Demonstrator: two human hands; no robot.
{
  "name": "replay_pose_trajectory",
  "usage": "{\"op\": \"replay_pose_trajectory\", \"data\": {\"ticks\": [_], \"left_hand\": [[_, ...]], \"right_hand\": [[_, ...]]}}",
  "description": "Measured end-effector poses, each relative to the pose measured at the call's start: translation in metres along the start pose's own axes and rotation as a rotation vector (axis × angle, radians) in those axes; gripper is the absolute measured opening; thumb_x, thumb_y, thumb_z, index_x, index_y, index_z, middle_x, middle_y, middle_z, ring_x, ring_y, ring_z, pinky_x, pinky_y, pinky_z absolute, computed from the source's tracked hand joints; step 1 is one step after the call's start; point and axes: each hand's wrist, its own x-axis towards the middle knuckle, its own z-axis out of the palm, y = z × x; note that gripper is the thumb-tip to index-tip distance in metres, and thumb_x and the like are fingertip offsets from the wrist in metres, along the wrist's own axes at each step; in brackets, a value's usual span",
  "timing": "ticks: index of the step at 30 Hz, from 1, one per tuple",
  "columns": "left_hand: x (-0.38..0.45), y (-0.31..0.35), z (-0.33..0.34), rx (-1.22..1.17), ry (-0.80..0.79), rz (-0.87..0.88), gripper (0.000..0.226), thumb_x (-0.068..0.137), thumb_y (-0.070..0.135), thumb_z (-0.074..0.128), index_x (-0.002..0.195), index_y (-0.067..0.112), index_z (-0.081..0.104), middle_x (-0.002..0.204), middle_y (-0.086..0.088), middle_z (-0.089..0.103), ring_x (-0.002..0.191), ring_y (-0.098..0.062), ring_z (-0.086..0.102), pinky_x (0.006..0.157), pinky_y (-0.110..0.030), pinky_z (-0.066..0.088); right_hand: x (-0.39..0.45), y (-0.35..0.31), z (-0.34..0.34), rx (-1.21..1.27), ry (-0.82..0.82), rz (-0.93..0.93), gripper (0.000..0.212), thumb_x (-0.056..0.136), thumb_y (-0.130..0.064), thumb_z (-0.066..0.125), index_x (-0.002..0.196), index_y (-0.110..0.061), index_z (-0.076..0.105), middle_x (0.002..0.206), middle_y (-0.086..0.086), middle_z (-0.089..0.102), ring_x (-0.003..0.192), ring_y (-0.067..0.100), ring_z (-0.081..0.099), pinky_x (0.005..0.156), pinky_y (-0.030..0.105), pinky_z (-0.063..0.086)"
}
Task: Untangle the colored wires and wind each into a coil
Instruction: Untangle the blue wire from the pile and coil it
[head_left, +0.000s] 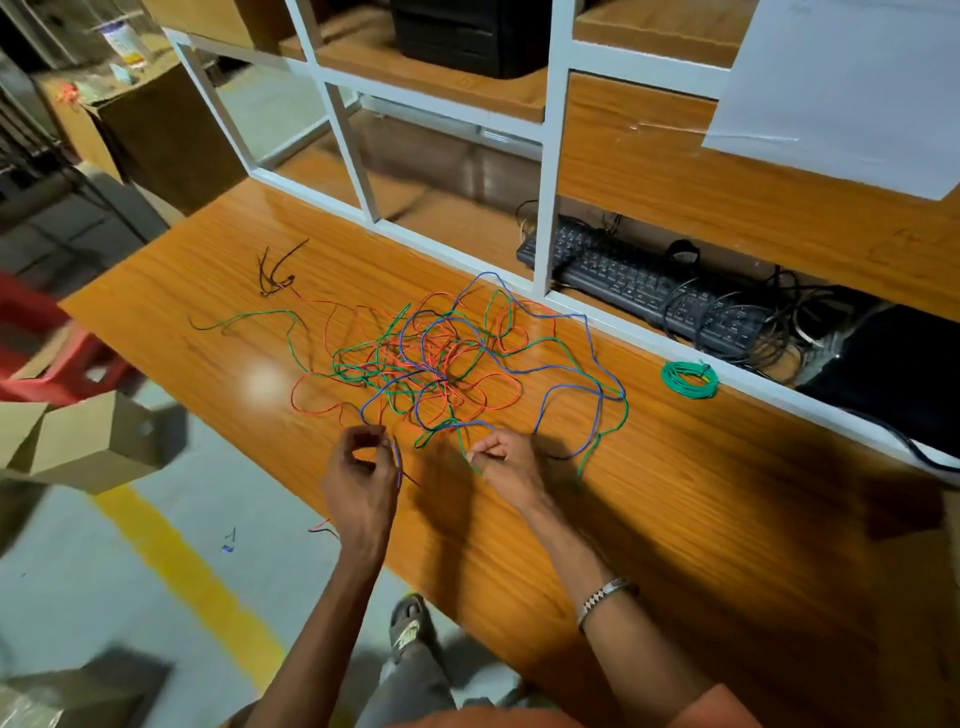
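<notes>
Red, green and blue thin wires (436, 364) are seen tangled mid-bench on the orange wood-grain bench top (675, 519). A wound green wire coil (689, 379) is seen at the far edge. Short black wire scraps (275, 273) are seen near the far left corner. A black keyboard (639, 291) is seen behind a white metal frame (545, 208). A yellow floor stripe (192, 582) is seen on the grey floor.

Tangled red, green, blue wires (436, 364) (loose heap), green coil (689, 379) apart, right

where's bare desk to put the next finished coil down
Free: the wooden desktop right of the right hand, in front of the green coil; also the left end between the black wire scraps and the edge. Crowded: the middle, under the wire tangle.
</notes>
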Motion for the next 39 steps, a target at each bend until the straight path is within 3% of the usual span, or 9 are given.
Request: {"op": "replay_pose_trajectory", "data": {"ticks": [6,10,14,19,24,27,31,34,39], "left_hand": [[0.065,-0.015,-0.009,0.154,-0.26,-0.162,0.051,0.098,0.034,0.073,0.143,0.023,0.053,0.089,-0.006,0.07,0.084,-0.031,0.07,0.074,-0.037,0.049],[0.088,-0.006,0.003,0.019,-0.413,-0.108,0.014,0.104,0.031,0.065,0.103,0.018,0.07,0.079,-0.006,0.076,0.074,-0.029,0.075,0.07,-0.046,0.058],[0.095,0.039,0.004,-0.18,-0.549,0.011,0.026,0.103,0.033,0.066,0.09,0.012,0.07,0.072,-0.001,0.071,0.069,-0.015,0.063,0.064,-0.033,0.048],[0.093,0.108,-0.005,-0.522,-0.762,-0.014,0.013,0.105,0.016,0.061,0.097,0.009,0.07,0.068,0.003,0.067,0.065,-0.007,0.064,0.058,-0.02,0.052],[0.102,0.13,-0.012,-0.731,-0.908,-0.056,0.015,0.102,0.025,0.063,0.092,0.017,0.072,0.068,-0.003,0.061,0.079,-0.027,0.058,0.064,-0.027,0.048],[0.106,0.134,-0.017,-0.854,-0.91,-0.072,0.014,0.098,0.023,0.061,0.087,0.016,0.061,0.066,0.0,0.058,0.078,-0.019,0.067,0.063,-0.021,0.05],[0.109,0.135,-0.021,-0.985,-0.849,-0.144,0.019,0.095,0.021,0.057,0.076,0.017,0.056,0.061,0.0,0.049,0.075,-0.02,0.067,0.072,-0.031,0.046],[0.113,0.138,-0.025,-1.066,-0.821,-0.192,0.038,0.102,0.019,0.044,0.066,0.017,0.055,0.056,-0.002,0.044,0.069,-0.023,0.062,0.075,-0.036,0.04],[0.117,0.143,-0.026,-1.106,-0.827,-0.226,0.045,0.108,0.025,0.038,0.066,0.016,0.053,0.057,-0.003,0.044,0.067,-0.024,0.061,0.071,-0.033,0.047]], "right_hand": [[-0.004,-0.019,0.023,0.05,0.056,-0.02,0.009,0.068,-0.025,0.072,0.071,-0.023,0.063,0.065,-0.003,0.062,0.058,0.012,0.056,0.065,0.033,0.049],[-0.004,-0.037,0.024,0.051,0.094,-0.05,0.019,0.079,-0.016,0.081,0.075,-0.024,0.064,0.067,-0.005,0.064,0.059,0.011,0.058,0.064,0.029,0.047],[0.0,-0.061,0.023,0.028,0.095,-0.135,0.025,0.083,-0.008,0.082,0.085,-0.029,0.069,0.083,-0.005,0.072,0.072,0.001,0.065,0.073,0.024,0.05],[0.007,-0.088,0.024,-0.046,0.208,-0.269,0.062,0.066,-0.051,0.087,0.12,-0.032,0.064,0.105,-0.007,0.07,0.094,0.007,0.064,0.084,0.028,0.053],[0.002,-0.11,0.019,-0.046,0.139,-0.34,0.008,0.09,-0.046,0.072,0.093,-0.039,0.075,0.091,-0.02,0.075,0.092,-0.003,0.067,0.088,0.03,0.054],[0.007,-0.101,0.016,-0.01,0.216,-0.286,0.037,0.089,-0.054,0.064,0.082,-0.018,0.073,0.081,-0.003,0.076,0.08,0.012,0.07,0.081,0.046,0.056],[0.006,-0.095,-0.004,-0.03,0.273,-0.28,0.017,0.092,-0.028,0.075,0.079,-0.023,0.065,0.075,-0.009,0.07,0.072,-0.002,0.063,0.07,0.019,0.047],[-0.001,-0.085,-0.015,-0.234,0.271,-0.337,0.015,0.094,-0.031,0.067,0.089,-0.021,0.058,0.074,-0.004,0.065,0.07,0.007,0.06,0.067,0.025,0.045],[-0.002,-0.077,-0.04,-0.512,0.665,-0.402,0.016,0.101,-0.034,0.045,0.098,-0.026,0.058,0.081,0.0,0.069,0.078,0.027,0.067,0.067,0.045,0.051]]}}
